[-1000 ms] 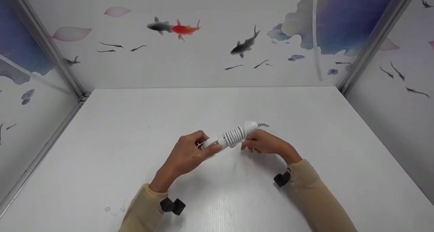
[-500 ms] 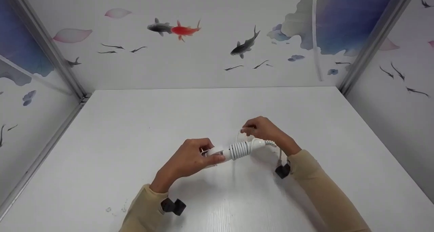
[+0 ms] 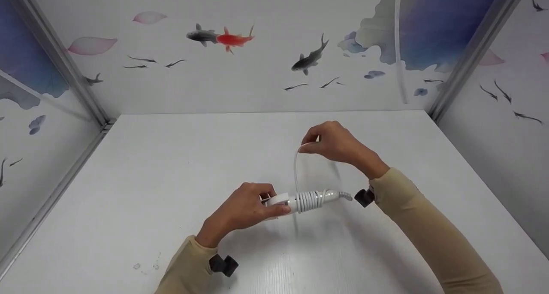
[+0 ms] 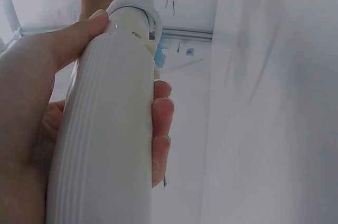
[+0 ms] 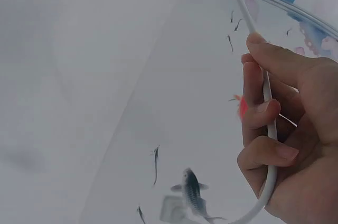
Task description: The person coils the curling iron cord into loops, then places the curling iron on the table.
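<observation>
My left hand (image 3: 244,206) grips a white hand-held corded appliance (image 4: 113,129) by its wide, ribbed end. The thumb lies along one side and the fingers curl round the other. Several turns of white power cord (image 3: 309,201) are wound round its narrower part, which points right and ends in a grey-white flexible cord sleeve (image 3: 345,195). Above and to the right, my right hand (image 3: 336,143) pinches a free stretch of the cord, drawn up from the coil. In the right wrist view this cord (image 5: 272,129) passes between thumb and curled fingers and bends away below.
A white table (image 3: 150,156) lies beneath both hands. Upright panels printed with fish, petals and blue leaves (image 3: 446,23) close off the back and sides, with metal posts (image 3: 64,53) at the corners. Small black cameras (image 3: 364,197) sit on the wrists.
My right hand has moved up and away from the appliance, drawing out a length of cord. My left hand has lowered slightly, shifted right and turned the appliance nearer level.
</observation>
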Demonstrator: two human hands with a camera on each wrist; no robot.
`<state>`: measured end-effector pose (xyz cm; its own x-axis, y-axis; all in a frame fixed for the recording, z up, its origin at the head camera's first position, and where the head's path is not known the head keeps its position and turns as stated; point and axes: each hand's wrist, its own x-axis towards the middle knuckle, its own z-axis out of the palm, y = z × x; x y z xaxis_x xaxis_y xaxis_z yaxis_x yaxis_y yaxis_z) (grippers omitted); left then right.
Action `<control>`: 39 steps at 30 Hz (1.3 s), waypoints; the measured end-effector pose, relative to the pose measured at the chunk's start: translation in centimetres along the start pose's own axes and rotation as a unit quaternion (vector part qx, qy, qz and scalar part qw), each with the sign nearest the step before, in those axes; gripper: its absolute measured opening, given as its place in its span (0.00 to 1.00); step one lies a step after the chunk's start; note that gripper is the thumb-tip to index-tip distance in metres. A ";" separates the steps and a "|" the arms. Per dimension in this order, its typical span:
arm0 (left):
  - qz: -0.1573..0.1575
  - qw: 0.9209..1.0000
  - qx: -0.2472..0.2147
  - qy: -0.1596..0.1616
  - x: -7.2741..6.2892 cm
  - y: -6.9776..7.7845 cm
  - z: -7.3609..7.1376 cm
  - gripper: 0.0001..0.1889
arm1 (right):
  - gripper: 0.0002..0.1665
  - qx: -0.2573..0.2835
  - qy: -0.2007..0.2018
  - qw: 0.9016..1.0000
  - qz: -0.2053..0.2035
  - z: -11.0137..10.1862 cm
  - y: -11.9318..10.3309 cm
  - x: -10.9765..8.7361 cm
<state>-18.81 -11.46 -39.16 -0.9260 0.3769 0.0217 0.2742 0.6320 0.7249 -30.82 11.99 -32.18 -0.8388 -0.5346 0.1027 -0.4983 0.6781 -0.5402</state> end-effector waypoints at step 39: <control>-0.123 0.982 0.054 0.135 0.3 -0.5 -1.0 0.23 | 0.09 0.042 0.153 0.965 -0.208 2.8 -2.0 -8.1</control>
<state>-19.51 -12.35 -38.85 -0.9987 0.0207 0.0468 0.0463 0.7552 0.6539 -22.43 13.58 -34.30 -0.6016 -0.5696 0.5600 -0.7973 0.3865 -0.4636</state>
